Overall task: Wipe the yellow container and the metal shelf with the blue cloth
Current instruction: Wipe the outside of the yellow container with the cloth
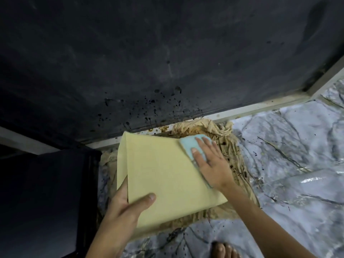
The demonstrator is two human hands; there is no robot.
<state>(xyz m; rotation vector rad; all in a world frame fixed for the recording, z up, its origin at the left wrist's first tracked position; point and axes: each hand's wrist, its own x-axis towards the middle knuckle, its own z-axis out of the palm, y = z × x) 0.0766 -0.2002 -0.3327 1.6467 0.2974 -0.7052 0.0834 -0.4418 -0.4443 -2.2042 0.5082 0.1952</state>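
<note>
Right fingers [202,146] spread flat, pressing blue cloth [193,148] on yellow container [163,174] far corner. Left hand [126,207] clamps near corner. Container over stained rag [219,135] on floor. Container wiping underway; metal shelf seemingly not begun.

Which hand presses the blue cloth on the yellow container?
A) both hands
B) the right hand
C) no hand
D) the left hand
B: the right hand lies flat on the blue cloth on the yellow container, while the left hand grips the container's near corner.

Cloth [193,146] on container [163,175]
</note>
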